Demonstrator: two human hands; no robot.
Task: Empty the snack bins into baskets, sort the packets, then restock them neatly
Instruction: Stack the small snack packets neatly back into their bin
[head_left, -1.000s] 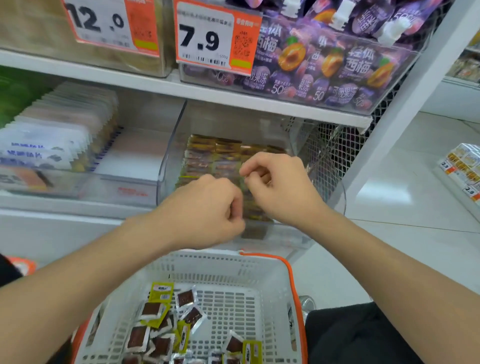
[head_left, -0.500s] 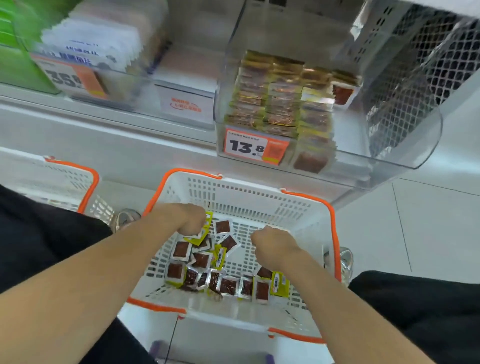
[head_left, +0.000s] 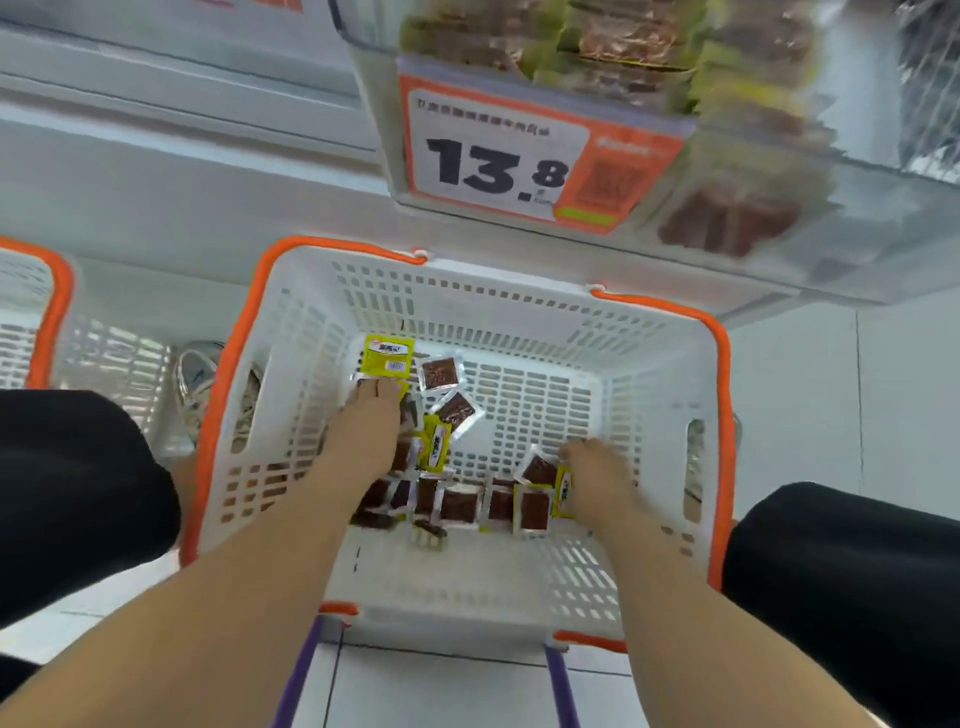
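Emptying is judged partly done: loose packets (head_left: 460, 505) are scattered in the basket (head_left: 723, 415), stacks (head_left: 623, 47) are left in the bin (head_left: 862, 260) above, the left hand (head_left: 363, 436) is laid on packets with fingers apart, and the right hand (head_left: 597, 480) is too blurred for its fingers to be read.

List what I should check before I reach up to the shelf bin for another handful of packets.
1. Dropped packets inside the white basket: ok, all that show lie on its floor.
2. Left hand free: ok, fingers straight, resting on packets.
3. Right hand free: cannot tell, its fingertips are blurred among packets.
4. Room in the basket: ok, the far right of its floor is bare.
5. Clear bin emptied: not ok, stacked stock shows inside.
6. Packets sorted: not ok, yellow and brown faces lie mixed.
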